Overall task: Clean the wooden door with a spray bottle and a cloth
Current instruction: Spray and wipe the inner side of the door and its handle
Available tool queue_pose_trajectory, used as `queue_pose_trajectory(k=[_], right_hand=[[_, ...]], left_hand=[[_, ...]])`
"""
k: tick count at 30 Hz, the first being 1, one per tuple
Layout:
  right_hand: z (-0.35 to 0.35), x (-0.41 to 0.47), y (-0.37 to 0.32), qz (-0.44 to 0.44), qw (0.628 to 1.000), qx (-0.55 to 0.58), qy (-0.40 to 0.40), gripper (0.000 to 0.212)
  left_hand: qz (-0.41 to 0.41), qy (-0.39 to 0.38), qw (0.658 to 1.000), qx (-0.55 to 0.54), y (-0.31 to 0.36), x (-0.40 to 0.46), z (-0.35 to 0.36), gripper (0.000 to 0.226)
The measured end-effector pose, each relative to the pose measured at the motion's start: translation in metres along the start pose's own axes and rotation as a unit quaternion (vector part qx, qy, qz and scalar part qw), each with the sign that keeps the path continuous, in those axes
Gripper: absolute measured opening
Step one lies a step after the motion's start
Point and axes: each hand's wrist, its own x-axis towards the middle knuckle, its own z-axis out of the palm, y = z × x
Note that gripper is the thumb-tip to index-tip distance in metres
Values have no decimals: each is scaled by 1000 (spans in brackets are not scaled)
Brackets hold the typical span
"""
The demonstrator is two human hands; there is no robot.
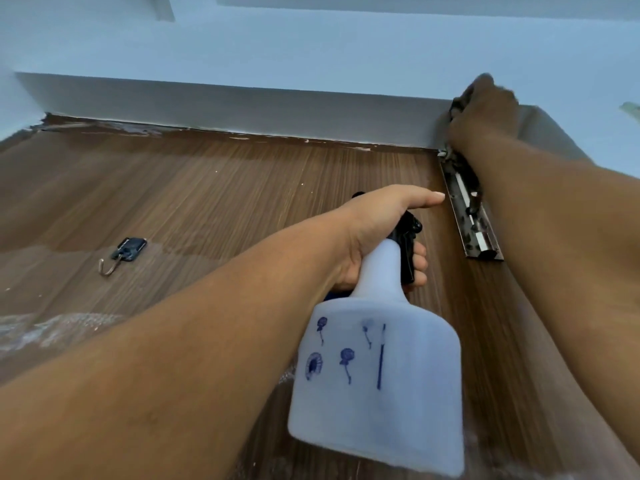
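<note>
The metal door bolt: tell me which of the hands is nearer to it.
Right. The right hand is at the top corner of the door, just above the bolt, its forearm crossing the bolt. The left hand, gripping the spray bottle, is beside the bolt, apart.

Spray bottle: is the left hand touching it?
Touching. The head view shows the left hand wrapped around the spray bottle's neck, fingers curled at the black trigger.

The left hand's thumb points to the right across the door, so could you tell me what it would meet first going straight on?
Probably the metal door bolt; the left hand is near it.
</note>
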Motion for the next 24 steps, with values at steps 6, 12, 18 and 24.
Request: queue_pose_trajectory(k=[6, 12, 18, 24], right_hand=[[-10, -21, 14, -71, 965, -47, -247, 40], [-17, -55, 27, -63, 982, 34, -177, 37], [-40, -99, 43, -29, 980, 126, -151, 31], [-60, -160, 46, 31, 980, 156, -122, 33]], left_hand=[[-8, -10, 1000, 9, -3, 7, -1, 36], [4, -13, 1000, 3, -4, 10, -2, 35], [16, -2, 1000, 1, -6, 12, -3, 33], [19, 2, 1000, 0, -9, 9, -5, 32]])
